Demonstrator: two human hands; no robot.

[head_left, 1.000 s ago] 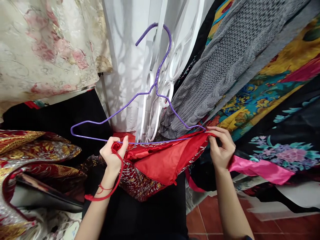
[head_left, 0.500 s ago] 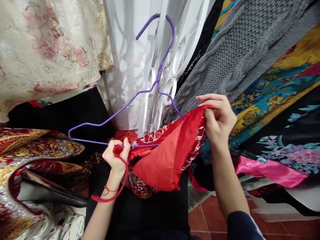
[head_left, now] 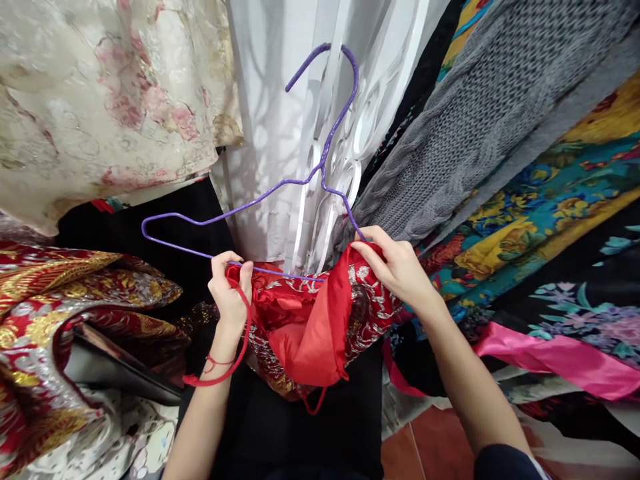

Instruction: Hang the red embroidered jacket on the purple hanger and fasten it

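Observation:
A purple hanger (head_left: 270, 193) stands hook up, its right shoulder running into a red garment (head_left: 320, 327) with silver embroidery and a smooth red lining. My left hand (head_left: 230, 287) is closed on the garment's edge and the hanger's lower bar, with a red cord hanging from it past the wrist. At the hanger's right shoulder, my right hand (head_left: 390, 267) pinches the red fabric, fingers beside the purple wire. The hanger's right end is hidden inside the garment.
A cream floral garment (head_left: 125, 100) hangs at upper left, above red and gold brocade (head_left: 65, 300). White scrollwork metal (head_left: 370, 113) rises behind the hanger. Grey knit (head_left: 475, 113), a floral cloth (head_left: 530, 213) and a pink ribbon (head_left: 555, 357) hang right. Red tiles (head_left: 440, 440) lie below.
My right hand has moved left and down to the hanger's shoulder, bringing the garment's opening over more of the right side. The left hand keeps its hold, a little higher.

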